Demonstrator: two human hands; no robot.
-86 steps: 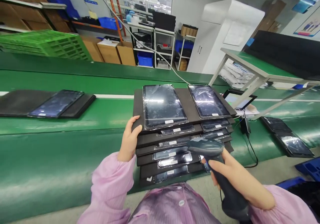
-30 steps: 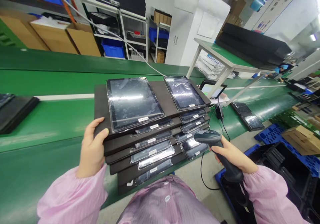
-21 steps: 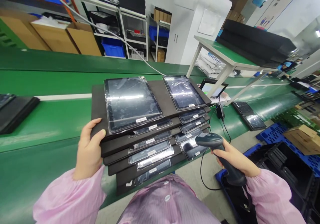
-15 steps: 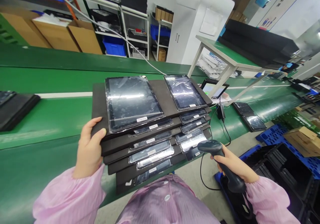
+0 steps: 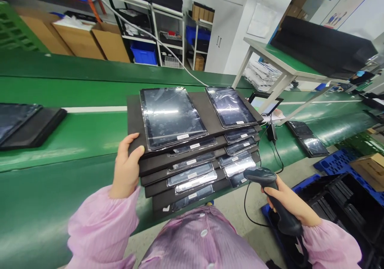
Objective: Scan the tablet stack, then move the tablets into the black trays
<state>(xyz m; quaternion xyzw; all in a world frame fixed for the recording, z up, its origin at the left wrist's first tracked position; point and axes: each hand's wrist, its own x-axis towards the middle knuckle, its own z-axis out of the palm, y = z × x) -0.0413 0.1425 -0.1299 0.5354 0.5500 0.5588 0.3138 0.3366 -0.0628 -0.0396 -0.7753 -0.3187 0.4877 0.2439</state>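
Note:
In front of me stands a stack of black foam trays point(image 5: 195, 105), stepped toward me. Flat tablet-like screens in clear film lie on them, a large screen point(image 5: 172, 117) on the top left and a smaller screen point(image 5: 229, 107) on the top right. White labels show along their near edges. My left hand point(image 5: 126, 169) is closed on the top tray's left edge, thumb above; its lower fingers are partly hidden. My right hand point(image 5: 292, 201) wraps around the handle of a black corded barcode scanner point(image 5: 260, 176), its head just right of the stack's near right corner.
The stack rests on a green conveyor bench point(image 5: 96, 133). More screens on black foam point(image 5: 39, 127) lie at the left. A tablet on a stand point(image 5: 265, 103) and a power adapter point(image 5: 271, 133) sit at right, near a raised table point(image 5: 295, 71). Black crates point(image 5: 345, 205) stand lower right.
The whole scene has shifted right and slightly up in the picture as the camera turned. Both hands keep their holds on the tray edge and the scanner.

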